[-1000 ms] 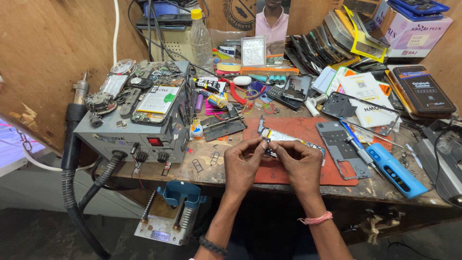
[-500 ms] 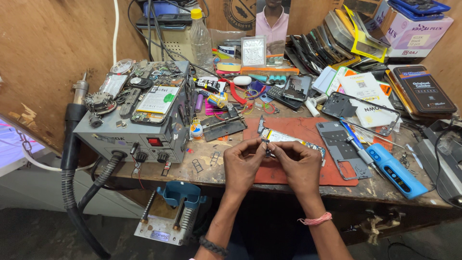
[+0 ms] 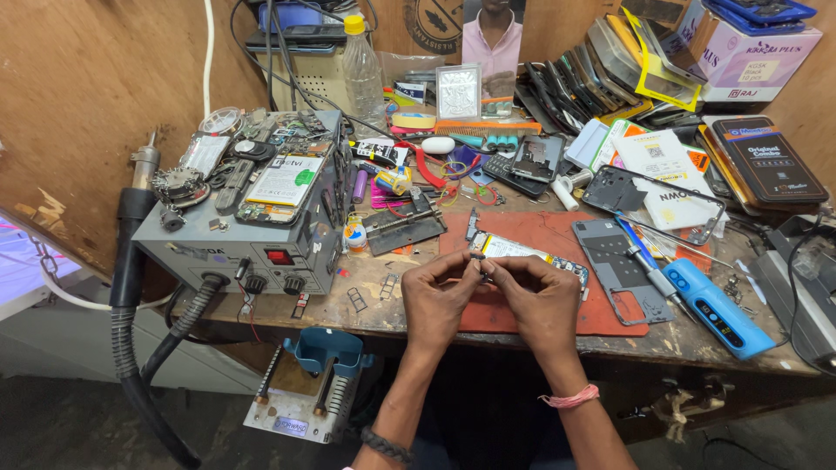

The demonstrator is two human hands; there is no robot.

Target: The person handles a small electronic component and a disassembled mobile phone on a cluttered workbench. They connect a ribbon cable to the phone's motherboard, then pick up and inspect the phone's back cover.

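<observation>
A messy wooden workbench [image 3: 366, 305] stands against brown wooden walls. Just above its front edge, over one red mat [image 3: 601, 309], two hands meet. The left hand [image 3: 438, 298] and the right hand [image 3: 533, 296] pinch one tiny part [image 3: 480, 263] between thumbs and fingertips. The fingers are curled in and pressed close. The part is too small to tell what it is. Behind the hands, one opened phone [image 3: 522, 251] lies on the mat. To the right lie one grey phone back [image 3: 610, 252] and one blue tool [image 3: 716, 306]. To the left sits one grey box with two knobs [image 3: 248, 218]. One clear bottle with a yellow cap [image 3: 359, 57] stands at the back.
</observation>
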